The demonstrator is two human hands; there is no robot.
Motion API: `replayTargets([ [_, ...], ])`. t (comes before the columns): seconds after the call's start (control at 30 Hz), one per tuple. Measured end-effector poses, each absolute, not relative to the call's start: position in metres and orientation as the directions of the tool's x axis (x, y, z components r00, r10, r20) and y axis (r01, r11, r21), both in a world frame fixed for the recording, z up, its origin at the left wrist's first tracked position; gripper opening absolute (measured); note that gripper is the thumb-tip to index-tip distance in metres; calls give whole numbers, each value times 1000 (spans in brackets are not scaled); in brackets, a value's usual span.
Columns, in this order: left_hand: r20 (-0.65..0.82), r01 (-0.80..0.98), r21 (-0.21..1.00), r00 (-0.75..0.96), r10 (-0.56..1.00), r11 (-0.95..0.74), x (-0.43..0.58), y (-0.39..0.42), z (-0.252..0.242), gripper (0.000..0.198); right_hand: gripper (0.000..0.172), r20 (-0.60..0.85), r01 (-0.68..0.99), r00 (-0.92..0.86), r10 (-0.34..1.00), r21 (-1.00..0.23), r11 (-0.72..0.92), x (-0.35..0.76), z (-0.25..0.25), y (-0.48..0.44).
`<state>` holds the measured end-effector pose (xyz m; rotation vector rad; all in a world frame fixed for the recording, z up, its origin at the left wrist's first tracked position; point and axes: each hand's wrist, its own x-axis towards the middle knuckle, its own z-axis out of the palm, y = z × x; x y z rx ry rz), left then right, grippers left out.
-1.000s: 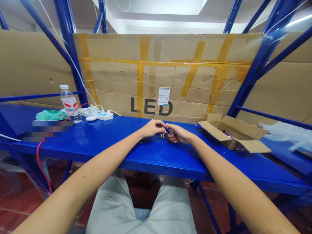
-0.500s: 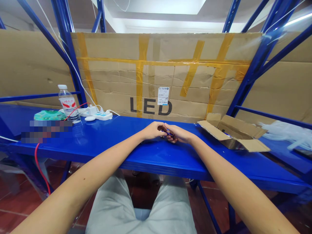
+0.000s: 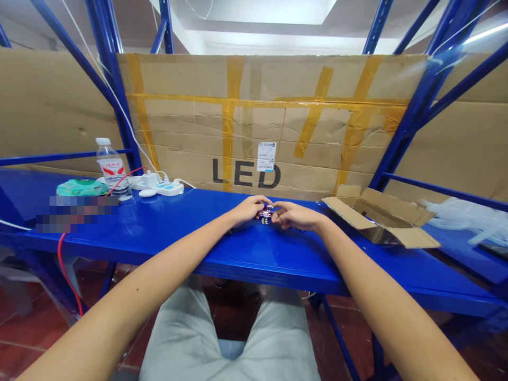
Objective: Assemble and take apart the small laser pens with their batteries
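My left hand point(image 3: 251, 209) is closed, its thumb and fingertips on a small shiny purple-and-silver metal piece point(image 3: 267, 213). That piece sits between my two hands, low over the blue table point(image 3: 174, 227). Just below it, several tiny silvery round parts point(image 3: 264, 221) show on the table. To the right, my right hand point(image 3: 297, 216) has its fingers curled together close to the metal piece. Whether those fingertips hold anything is too small to make out. A bit of something dark blue shows beneath the right hand, mostly hidden.
An open cardboard box point(image 3: 387, 214) stands at the right, beside white plastic wrap point(image 3: 468, 217). On the left are a water bottle point(image 3: 114, 169), a green packet point(image 3: 81, 187) and a white power strip point(image 3: 169, 188) with cables. A large cardboard sheet point(image 3: 190, 132) stands behind the table.
My hands have moved slightly apart from where they met. The right fingers have turned and curled, and the purple-and-silver piece and the tiny round parts are now more visible between them.
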<state>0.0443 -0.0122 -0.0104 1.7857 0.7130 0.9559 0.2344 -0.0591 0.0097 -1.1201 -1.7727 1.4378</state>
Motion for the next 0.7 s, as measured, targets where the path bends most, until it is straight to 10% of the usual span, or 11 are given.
replayTargets([
  [0.27, 86, -233, 970, 587, 805, 66, 40, -22, 0, 20, 41, -25, 212, -485, 874, -973, 90, 237, 9, -57],
  [0.7, 169, -106, 986, 556, 813, -133, 43, -21, -4, 20, 32, 156, 212, -409, 899, -942, 260, 238, 7, -48],
])
